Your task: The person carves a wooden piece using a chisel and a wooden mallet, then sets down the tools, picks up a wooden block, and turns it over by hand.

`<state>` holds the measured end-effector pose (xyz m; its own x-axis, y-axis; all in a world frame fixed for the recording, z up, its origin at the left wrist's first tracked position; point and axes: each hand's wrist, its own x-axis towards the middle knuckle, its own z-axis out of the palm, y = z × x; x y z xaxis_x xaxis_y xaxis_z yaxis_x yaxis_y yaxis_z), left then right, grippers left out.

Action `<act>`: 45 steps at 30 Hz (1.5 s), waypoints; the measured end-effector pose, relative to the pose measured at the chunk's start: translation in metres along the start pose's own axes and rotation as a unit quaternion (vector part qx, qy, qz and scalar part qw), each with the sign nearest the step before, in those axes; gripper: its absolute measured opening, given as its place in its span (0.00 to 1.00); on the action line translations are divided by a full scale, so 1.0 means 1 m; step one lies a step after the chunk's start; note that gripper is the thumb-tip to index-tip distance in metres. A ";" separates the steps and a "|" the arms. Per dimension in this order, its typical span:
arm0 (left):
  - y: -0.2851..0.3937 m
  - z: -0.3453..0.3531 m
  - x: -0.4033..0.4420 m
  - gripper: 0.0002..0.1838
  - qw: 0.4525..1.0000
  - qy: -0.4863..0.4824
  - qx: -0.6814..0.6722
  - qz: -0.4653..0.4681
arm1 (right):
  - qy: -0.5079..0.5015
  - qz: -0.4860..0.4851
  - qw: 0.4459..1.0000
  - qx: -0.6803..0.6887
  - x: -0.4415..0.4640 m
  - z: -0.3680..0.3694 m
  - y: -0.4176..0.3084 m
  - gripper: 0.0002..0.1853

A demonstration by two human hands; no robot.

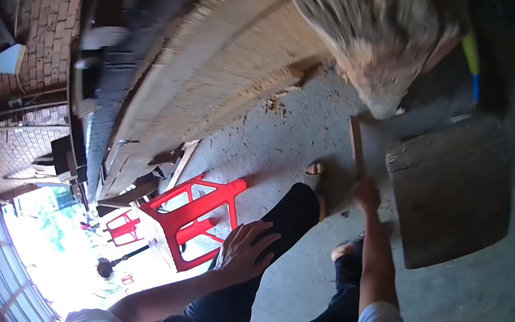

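Observation:
My right hand (367, 196) is wrapped round a slim wooden handle (356, 146). The handle's far end reaches the narrow tip of a large rough log (378, 35); whether a tool head is on it I cannot tell, as that area is blurred. My left hand (247, 251) lies with fingers spread on my dark trouser leg by the knee, holding nothing. Beside that hand stands a red plastic stool (206, 210).
Long wooden planks (218, 67) are stacked at the left. A broad dark wooden slab (451, 192) is right of my right hand. Wood chips (275, 105) dot the concrete floor (261, 138). Another red stool (123, 229) stands toward the bright opening. A yellow-and-blue object (473, 67) is beyond the log.

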<state>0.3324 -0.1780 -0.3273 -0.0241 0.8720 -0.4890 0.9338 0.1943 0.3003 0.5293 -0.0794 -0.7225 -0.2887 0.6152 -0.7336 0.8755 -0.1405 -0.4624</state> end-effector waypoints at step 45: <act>0.046 -0.373 0.084 0.22 0.779 0.203 -0.589 -0.069 | 0.106 -0.345 0.928 0.095 -0.309 -0.410 -0.450 0.25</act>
<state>0.2400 0.0716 -0.0490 -0.4298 0.8303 -0.3548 -0.0575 0.3670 0.9284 0.3836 0.1123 -0.0837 -0.6540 0.7460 -0.1257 0.4212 0.2211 -0.8796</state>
